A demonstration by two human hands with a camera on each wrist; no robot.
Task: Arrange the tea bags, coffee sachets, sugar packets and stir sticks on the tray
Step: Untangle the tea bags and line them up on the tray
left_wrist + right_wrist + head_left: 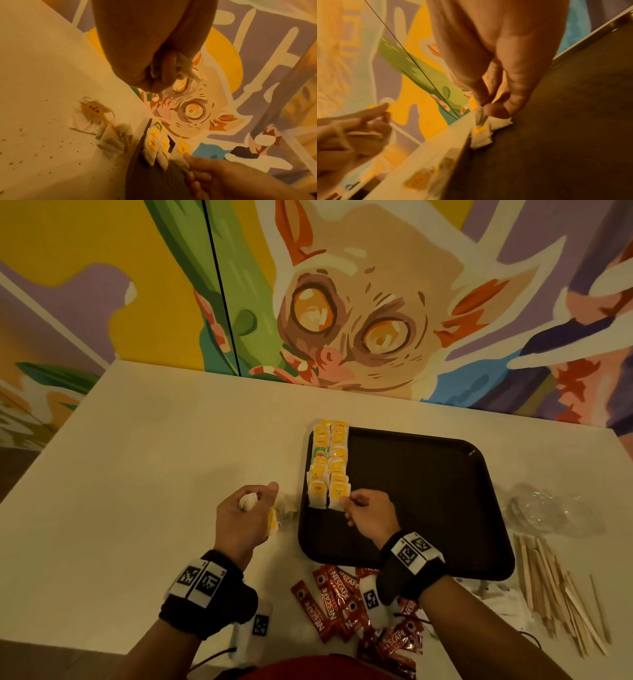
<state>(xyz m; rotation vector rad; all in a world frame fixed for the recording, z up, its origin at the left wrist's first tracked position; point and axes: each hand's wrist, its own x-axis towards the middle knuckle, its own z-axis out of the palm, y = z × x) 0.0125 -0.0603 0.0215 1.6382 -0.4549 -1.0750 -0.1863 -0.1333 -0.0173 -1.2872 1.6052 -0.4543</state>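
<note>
A dark brown tray (428, 474) lies on the white table. Two rows of yellow-tagged tea bags (329, 460) run along its left side. My right hand (356, 505) pinches the nearest tea bag (337, 496) of the right row, over the tray (556, 135). My left hand (250, 501) hovers left of the tray, fingers curled around a tea bag (185, 67). Loose tea bags (96, 119) lie on the table beneath it. Red coffee sachets (335, 597) are heaped near the table's front edge. Wooden stir sticks (561, 590) lie right of the tray. White sugar packets (493, 590) show beside them.
Crumpled clear plastic (548, 508) sits right of the tray. A painted mural wall (342, 302) rises behind the table. Most of the tray's surface right of the tea bags is bare.
</note>
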